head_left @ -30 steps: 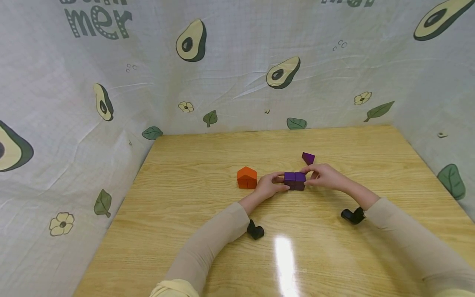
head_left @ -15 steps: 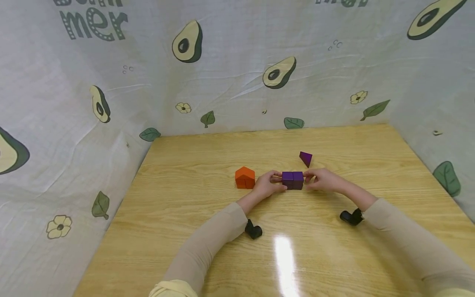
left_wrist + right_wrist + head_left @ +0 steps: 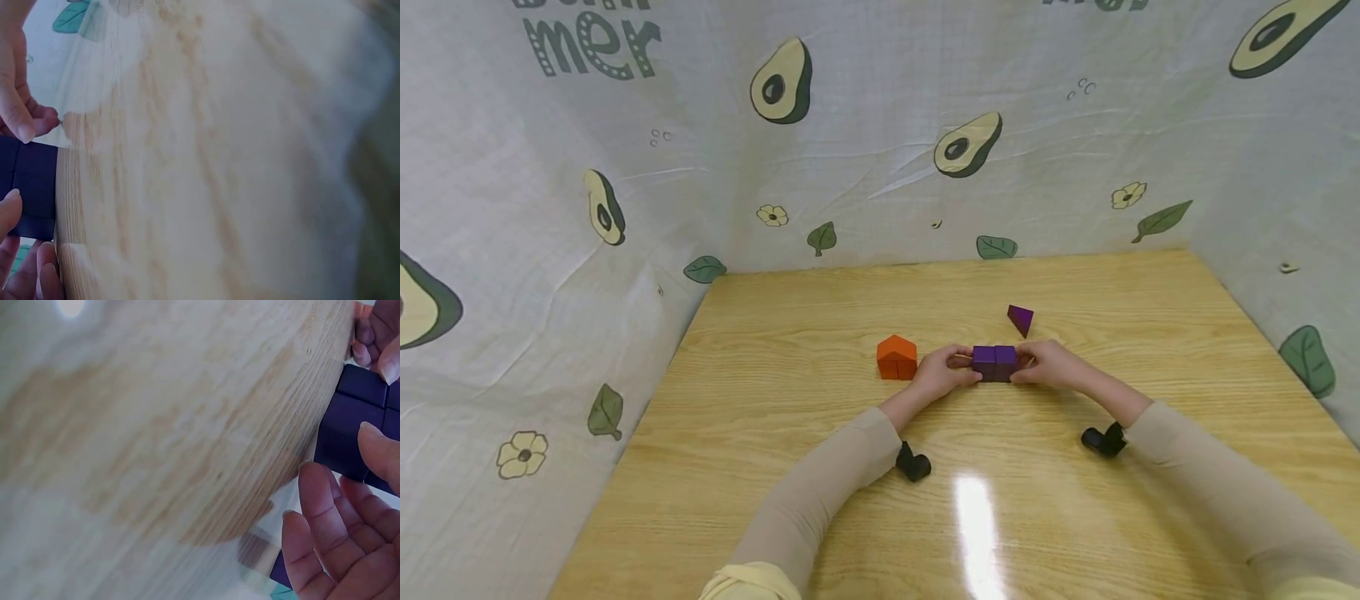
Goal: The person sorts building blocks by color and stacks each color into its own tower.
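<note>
Two purple blocks (image 3: 994, 364) stand side by side on the table, touching each other. My left hand (image 3: 938, 374) holds their left end, and my right hand (image 3: 1048, 364) holds the right end. In the right wrist view, my right thumb lies on a face of the purple blocks (image 3: 350, 434) while the fingers curve around the end. The left wrist view shows my left thumb and fingers on either side of the blocks (image 3: 37, 181). Behind my right fingers lies a purple triangular block (image 3: 1021, 320), apart from the pair.
Left of my left hand stands an orange block group (image 3: 897, 358) with a peaked top, close to the knuckles. The wooden table (image 3: 775, 467) meets a cloth backdrop (image 3: 865, 167) at the back and sides. A black wrist camera (image 3: 913, 463) hangs under my left sleeve.
My right fingers have come off the upper edge of the purple blocks and shifted to their right end, with the thumb now against the front. The left hand stays in place.
</note>
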`<state>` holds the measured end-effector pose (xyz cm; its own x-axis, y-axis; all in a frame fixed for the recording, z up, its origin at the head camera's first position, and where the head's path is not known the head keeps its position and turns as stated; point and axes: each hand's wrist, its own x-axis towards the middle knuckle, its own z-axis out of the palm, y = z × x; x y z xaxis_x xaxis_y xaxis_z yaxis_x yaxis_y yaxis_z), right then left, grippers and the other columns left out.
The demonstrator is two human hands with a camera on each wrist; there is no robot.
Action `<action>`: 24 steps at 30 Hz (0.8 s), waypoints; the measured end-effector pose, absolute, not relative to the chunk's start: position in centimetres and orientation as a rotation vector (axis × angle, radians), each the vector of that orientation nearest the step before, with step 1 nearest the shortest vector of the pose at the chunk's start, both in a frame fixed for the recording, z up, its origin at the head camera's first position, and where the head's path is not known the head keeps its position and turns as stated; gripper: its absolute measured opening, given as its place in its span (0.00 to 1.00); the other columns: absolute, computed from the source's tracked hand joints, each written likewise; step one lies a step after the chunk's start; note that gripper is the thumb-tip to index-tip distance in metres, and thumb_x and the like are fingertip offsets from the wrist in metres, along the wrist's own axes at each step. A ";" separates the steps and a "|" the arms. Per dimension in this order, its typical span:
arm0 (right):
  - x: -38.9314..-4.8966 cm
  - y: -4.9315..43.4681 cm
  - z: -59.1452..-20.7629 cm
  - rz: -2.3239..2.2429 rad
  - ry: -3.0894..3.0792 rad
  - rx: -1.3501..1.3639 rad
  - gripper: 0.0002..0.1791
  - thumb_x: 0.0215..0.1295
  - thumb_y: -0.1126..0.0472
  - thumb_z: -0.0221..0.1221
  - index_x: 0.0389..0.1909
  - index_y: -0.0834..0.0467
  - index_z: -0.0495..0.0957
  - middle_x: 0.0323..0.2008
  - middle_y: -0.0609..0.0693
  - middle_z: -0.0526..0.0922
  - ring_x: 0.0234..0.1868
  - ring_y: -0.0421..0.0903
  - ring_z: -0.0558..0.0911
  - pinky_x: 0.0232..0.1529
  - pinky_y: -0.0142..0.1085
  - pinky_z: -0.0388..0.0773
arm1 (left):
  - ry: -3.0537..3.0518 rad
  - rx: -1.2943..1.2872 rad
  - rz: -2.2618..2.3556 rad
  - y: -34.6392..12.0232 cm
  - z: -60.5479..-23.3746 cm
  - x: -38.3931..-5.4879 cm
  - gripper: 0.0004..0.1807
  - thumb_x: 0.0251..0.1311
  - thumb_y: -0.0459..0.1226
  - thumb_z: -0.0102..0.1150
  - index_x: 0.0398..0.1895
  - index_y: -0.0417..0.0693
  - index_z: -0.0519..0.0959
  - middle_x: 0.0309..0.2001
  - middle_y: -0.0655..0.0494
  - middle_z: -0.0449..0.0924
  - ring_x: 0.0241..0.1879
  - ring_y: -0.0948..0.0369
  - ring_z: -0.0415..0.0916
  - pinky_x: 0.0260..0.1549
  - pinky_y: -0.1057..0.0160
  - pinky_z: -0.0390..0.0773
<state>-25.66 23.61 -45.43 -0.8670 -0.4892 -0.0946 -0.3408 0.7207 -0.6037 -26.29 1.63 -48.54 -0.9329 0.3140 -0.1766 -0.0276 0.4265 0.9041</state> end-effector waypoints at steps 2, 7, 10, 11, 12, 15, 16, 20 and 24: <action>-25.7 23.6 -45.4 -0.870 2.680 -0.662 0.16 0.56 0.63 0.62 0.42 0.70 0.76 0.34 0.57 0.82 0.35 0.49 0.79 0.35 0.39 0.75 | 2.376 0.247 1.503 1.7 -48.5 -26.3 0.20 0.47 0.42 0.69 0.46 0.54 0.78 0.42 0.59 0.83 0.47 0.64 0.76 0.49 0.64 0.70; -25.7 23.6 -45.3 -0.870 2.679 -0.658 0.16 0.55 0.63 0.62 0.42 0.70 0.75 0.33 0.57 0.81 0.33 0.46 0.78 0.34 0.37 0.74 | 2.396 0.244 1.485 1.7 -48.4 -26.3 0.20 0.47 0.42 0.69 0.46 0.54 0.78 0.42 0.59 0.83 0.47 0.64 0.76 0.50 0.63 0.70; -25.7 23.6 -45.2 -0.889 2.660 -0.636 0.21 0.55 0.63 0.62 0.46 0.72 0.73 0.35 0.59 0.82 0.35 0.49 0.79 0.35 0.38 0.75 | 2.398 0.243 1.482 1.8 -48.3 -26.3 0.20 0.47 0.42 0.69 0.46 0.54 0.78 0.42 0.59 0.83 0.47 0.64 0.76 0.50 0.63 0.70; -25.7 23.5 -45.1 -0.894 2.653 -0.627 0.23 0.56 0.62 0.62 0.48 0.73 0.72 0.36 0.60 0.81 0.36 0.50 0.80 0.35 0.38 0.75 | 2.398 0.243 1.483 1.8 -48.3 -26.3 0.20 0.47 0.42 0.69 0.46 0.53 0.78 0.42 0.59 0.83 0.47 0.64 0.76 0.51 0.63 0.70; -25.7 23.5 -45.1 -0.903 2.646 -0.618 0.24 0.56 0.62 0.62 0.49 0.74 0.71 0.36 0.61 0.81 0.37 0.51 0.80 0.36 0.39 0.76 | 2.396 0.242 1.484 1.8 -48.3 -26.3 0.20 0.47 0.42 0.69 0.46 0.53 0.78 0.42 0.59 0.83 0.47 0.64 0.76 0.51 0.63 0.70; -25.6 23.5 -45.0 -0.921 2.631 -0.598 0.27 0.56 0.61 0.63 0.51 0.75 0.69 0.38 0.63 0.81 0.40 0.53 0.80 0.37 0.41 0.76 | 2.392 0.242 1.487 1.7 -48.3 -26.3 0.20 0.47 0.42 0.69 0.46 0.53 0.78 0.42 0.59 0.83 0.47 0.64 0.76 0.52 0.62 0.69; -25.6 23.5 -45.0 -0.918 2.632 -0.598 0.27 0.56 0.60 0.63 0.51 0.74 0.69 0.38 0.63 0.81 0.40 0.54 0.80 0.38 0.41 0.76 | 2.393 0.243 1.484 1.7 -48.3 -26.3 0.20 0.47 0.42 0.69 0.46 0.53 0.78 0.42 0.59 0.83 0.47 0.64 0.76 0.52 0.62 0.69; -25.6 23.5 -45.0 -0.908 2.641 -0.601 0.26 0.56 0.60 0.62 0.50 0.74 0.70 0.39 0.64 0.81 0.39 0.54 0.80 0.38 0.42 0.77 | 2.399 0.249 1.474 1.7 -48.3 -26.3 0.20 0.47 0.42 0.69 0.46 0.54 0.78 0.42 0.59 0.83 0.48 0.63 0.75 0.53 0.62 0.68; -25.6 23.5 -45.1 -0.908 2.648 -0.610 0.24 0.56 0.61 0.62 0.49 0.73 0.71 0.39 0.63 0.81 0.38 0.52 0.80 0.38 0.42 0.77 | 2.409 0.249 1.461 1.7 -48.3 -26.2 0.20 0.47 0.42 0.69 0.46 0.54 0.78 0.42 0.60 0.83 0.48 0.63 0.76 0.53 0.62 0.68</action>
